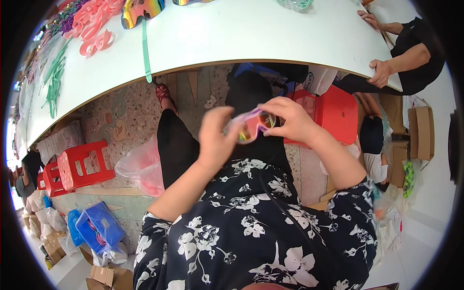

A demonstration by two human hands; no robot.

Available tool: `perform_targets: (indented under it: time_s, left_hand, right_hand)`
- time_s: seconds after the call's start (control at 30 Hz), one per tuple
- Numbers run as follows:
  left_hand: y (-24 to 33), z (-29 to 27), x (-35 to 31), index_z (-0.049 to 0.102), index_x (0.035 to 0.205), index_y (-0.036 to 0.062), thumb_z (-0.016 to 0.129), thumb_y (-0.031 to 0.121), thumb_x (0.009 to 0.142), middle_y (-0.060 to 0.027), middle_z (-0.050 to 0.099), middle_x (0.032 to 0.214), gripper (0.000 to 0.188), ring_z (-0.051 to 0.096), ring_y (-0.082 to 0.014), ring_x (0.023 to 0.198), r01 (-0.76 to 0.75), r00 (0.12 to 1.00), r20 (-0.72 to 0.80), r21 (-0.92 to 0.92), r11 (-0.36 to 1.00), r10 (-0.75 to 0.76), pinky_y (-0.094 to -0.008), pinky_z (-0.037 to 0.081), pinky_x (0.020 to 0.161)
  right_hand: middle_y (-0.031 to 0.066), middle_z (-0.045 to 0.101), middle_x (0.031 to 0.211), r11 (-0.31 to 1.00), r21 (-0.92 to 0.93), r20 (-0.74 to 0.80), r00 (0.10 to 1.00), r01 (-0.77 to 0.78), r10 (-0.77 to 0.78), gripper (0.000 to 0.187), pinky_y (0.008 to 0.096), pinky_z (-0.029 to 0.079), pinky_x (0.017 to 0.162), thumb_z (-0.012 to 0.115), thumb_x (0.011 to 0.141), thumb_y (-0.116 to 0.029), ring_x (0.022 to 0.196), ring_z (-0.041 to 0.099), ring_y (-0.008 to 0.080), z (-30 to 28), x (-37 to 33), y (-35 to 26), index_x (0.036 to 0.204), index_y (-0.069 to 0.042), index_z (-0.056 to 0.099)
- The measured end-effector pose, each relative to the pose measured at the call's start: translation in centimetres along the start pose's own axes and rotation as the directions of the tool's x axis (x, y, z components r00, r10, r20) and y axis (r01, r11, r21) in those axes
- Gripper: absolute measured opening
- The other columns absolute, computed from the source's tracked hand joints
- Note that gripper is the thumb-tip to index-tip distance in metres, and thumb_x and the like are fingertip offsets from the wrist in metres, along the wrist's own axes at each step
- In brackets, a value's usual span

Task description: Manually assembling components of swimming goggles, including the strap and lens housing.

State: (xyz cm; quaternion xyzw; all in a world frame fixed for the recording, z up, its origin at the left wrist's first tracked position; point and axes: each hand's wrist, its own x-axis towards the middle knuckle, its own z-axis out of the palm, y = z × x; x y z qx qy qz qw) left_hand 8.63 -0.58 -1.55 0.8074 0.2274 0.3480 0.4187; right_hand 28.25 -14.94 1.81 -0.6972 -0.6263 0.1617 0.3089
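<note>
Above my lap I hold a pair of goggles point(252, 126) with a pale purple frame and a shiny orange-red lens. My left hand point(215, 137) grips one end and is slightly blurred. At the other end, my right hand point(290, 120) pinches the frame between thumb and fingers. The fingers cover both ends of the goggles. Beyond my hands, on the white table point(232, 38), lie rainbow-lensed goggles point(143, 11) with a green strap point(146, 50) hanging over the edge.
Pink straps point(94, 21) and green straps point(55, 72) lie at the table's left. Red stools point(84, 164) and a blue crate point(100, 227) stand on the floor at left. A red stool point(336, 116) is at right. Another person's hand point(381, 72) rests on the table's right edge.
</note>
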Motion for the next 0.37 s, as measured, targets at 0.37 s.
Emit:
perform_targets:
  time_s: [0.37]
  left_hand:
    - [-1.5,0.3,-1.8,0.062,0.119,0.0048,0.052,0.019,0.104,-0.0107,0.069,0.100,0.022,0.067,-0.0282,0.088,0.261,0.959,0.131,-0.060,0.964,-0.251,-0.0338,0.051,0.080]
  right_hand:
    - [0.0091,0.064,0.096,0.946,-0.070,-0.485,0.840,-0.316,0.244,0.080,0.0291,0.054,0.065,0.090,0.069,-0.030,0.073,0.064,0.0200,8.7,-3.7,-7.7,0.137,-0.003,0.057]
